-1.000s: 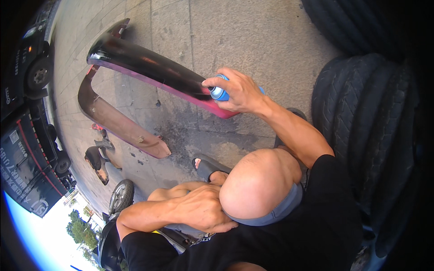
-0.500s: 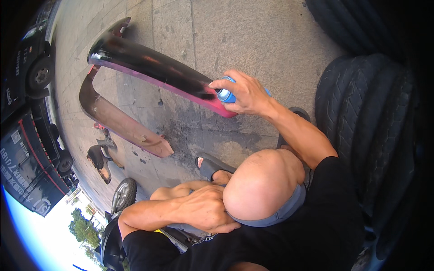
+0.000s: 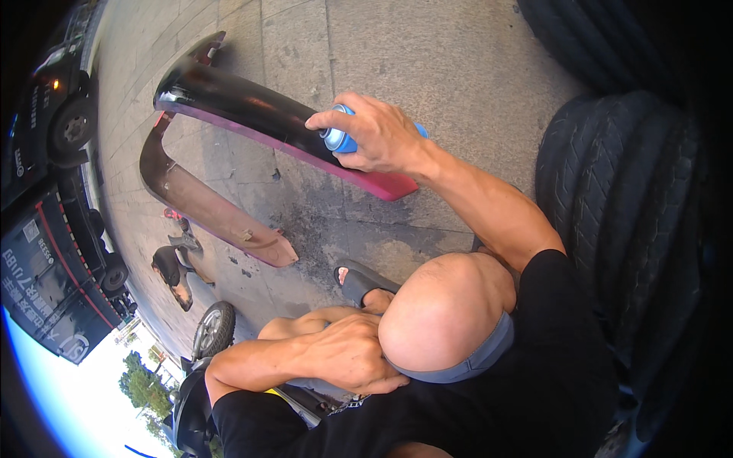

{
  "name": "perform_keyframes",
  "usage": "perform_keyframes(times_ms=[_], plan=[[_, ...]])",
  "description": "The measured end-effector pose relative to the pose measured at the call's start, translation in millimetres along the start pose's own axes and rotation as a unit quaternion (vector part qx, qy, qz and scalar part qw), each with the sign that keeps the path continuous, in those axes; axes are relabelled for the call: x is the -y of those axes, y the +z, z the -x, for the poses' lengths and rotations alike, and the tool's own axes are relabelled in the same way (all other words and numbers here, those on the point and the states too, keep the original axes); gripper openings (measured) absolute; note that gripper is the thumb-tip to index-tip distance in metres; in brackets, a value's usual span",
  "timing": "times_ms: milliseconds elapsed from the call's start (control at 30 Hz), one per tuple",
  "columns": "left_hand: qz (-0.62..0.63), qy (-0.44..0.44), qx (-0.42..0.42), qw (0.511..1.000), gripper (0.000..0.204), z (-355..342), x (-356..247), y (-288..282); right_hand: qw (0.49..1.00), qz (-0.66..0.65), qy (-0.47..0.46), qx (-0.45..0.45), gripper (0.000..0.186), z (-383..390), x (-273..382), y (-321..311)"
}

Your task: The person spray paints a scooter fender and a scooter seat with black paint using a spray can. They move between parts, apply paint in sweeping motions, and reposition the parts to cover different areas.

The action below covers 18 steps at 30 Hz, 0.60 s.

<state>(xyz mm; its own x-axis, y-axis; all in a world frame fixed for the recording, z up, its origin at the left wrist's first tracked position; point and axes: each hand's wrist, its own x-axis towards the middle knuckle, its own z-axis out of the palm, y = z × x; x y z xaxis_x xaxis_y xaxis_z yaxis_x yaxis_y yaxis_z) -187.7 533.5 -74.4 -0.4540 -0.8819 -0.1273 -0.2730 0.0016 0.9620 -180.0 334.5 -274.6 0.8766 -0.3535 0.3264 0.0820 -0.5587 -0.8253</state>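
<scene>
My right hand (image 3: pixel 376 133) is wrapped round a blue spray can (image 3: pixel 339 136), its index finger on the nozzle at the top. The can is tilted over a long curved panel (image 3: pixel 252 107), glossy black along most of its upper face, with a pink-red lower edge and right end. To the panel's lower left is a second arm of similar shape (image 3: pixel 221 217), dull brownish-pink, beside its far left end. My left hand (image 3: pixel 351 353) is curled closed against my bent knee (image 3: pixel 427 313); its fingertips are mostly hidden, and what they hold, if anything, cannot be seen.
Stacked black tyres (image 3: pixel 611 183) stand at the right. A motorcycle wheel (image 3: pixel 214 330) is at the lower left, near a dark scrap part (image 3: pixel 172 276) on the paving. Parked trucks (image 3: pixel 57 259) line the left side. My sandalled foot (image 3: pixel 363 286) is close to the panels.
My right hand has moved left along the panel with the spray can, uncovering more of its pink-red right end. My left hand has stayed by the knee.
</scene>
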Motion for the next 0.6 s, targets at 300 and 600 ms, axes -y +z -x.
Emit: perform_keyframes(times_ms=[300, 600], plan=[[0.002, 0.009, -0.001, 1.000, 0.036, 1.5, 4.7, 0.3, 0.997, 0.008, 0.072, 0.012, 0.060, 79.8, -20.5, -13.9], [0.003, 0.008, 0.002, 1.000, 0.030, -6.7, 1.6, -4.4, 0.996, 0.025, 0.085, -0.001, 0.055, 83.6, -30.0, -7.9]])
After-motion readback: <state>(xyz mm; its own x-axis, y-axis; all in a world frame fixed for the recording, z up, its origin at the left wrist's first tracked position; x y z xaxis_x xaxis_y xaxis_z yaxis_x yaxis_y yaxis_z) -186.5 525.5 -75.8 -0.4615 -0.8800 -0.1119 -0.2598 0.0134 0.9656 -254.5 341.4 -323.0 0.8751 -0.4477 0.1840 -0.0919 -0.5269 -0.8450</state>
